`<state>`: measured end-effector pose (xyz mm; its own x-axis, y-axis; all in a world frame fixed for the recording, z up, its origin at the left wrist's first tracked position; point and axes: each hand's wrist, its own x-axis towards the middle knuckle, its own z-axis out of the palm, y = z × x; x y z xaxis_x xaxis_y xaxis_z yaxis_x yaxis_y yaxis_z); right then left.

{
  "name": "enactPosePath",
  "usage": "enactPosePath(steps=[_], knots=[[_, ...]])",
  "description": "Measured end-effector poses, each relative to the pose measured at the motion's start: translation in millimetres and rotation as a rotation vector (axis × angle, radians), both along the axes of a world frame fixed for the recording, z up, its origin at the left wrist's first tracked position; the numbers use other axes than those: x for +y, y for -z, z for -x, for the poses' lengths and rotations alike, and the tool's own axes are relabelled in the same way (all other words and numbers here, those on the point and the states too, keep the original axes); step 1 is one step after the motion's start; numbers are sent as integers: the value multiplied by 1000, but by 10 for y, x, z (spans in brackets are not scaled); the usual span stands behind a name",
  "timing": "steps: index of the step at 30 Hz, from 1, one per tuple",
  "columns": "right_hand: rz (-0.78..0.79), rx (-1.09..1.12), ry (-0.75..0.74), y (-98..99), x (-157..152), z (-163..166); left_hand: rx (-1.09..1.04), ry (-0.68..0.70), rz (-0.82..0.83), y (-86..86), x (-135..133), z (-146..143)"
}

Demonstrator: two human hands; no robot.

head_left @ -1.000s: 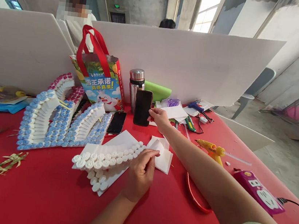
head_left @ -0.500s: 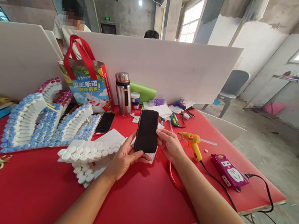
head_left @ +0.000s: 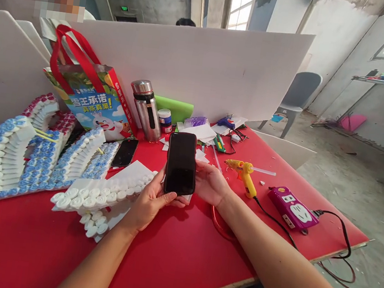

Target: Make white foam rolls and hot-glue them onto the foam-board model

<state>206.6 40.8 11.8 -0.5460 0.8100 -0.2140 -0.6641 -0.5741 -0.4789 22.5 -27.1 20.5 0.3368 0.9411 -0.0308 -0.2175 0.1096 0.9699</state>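
A black smartphone (head_left: 181,164), its screen dark, is held upright over the red table. My left hand (head_left: 153,198) is closed around its lower left side, the thumb along the bottom edge. Against the phone's right edge rests my right hand (head_left: 211,183), with its fingertips partly hidden behind the phone. Just left of my left hand lies a white piece edged with rolled white flowers (head_left: 91,199). A second black phone (head_left: 125,153) lies flat further back. Right of my right hand is a yellow glue gun (head_left: 244,174) with a clear glue stick in it.
A purple power strip (head_left: 293,209) with a black cable sits near the right table edge. Blue-and-white flower pieces (head_left: 38,157), a printed bag (head_left: 95,98) and a steel flask (head_left: 147,109) stand left and behind. White boards (head_left: 195,64) close off the back; a person stands beyond.
The view has tilted down and shifted, so most things sit higher or further left. My right hand has moved from a fingertip pinch to lying closer along the phone's right side.
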Motion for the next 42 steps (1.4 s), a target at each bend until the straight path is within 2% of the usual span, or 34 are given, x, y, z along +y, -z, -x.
enactPosePath(steps=[4,8,13,18,22,31,42], knots=[[94,21,16,49,21,-24,40,14,-11,20,-5,15],[100,9,1,41,22,-37,48,5,-8,30,-10,8],[-24,-70,8,-18,1,-6,-33,-32,2,33,5,-33],[-248,-164,5,-62,-55,35,-50,-85,19,74,21,-32],[-396,-192,-43,-74,-98,44,-34,-66,14,98,33,-12],[-432,-242,17,21,-100,88,-34,-67,14,91,32,-49],[-445,-285,27,14,-129,76,-27,-42,-14,102,26,-44]])
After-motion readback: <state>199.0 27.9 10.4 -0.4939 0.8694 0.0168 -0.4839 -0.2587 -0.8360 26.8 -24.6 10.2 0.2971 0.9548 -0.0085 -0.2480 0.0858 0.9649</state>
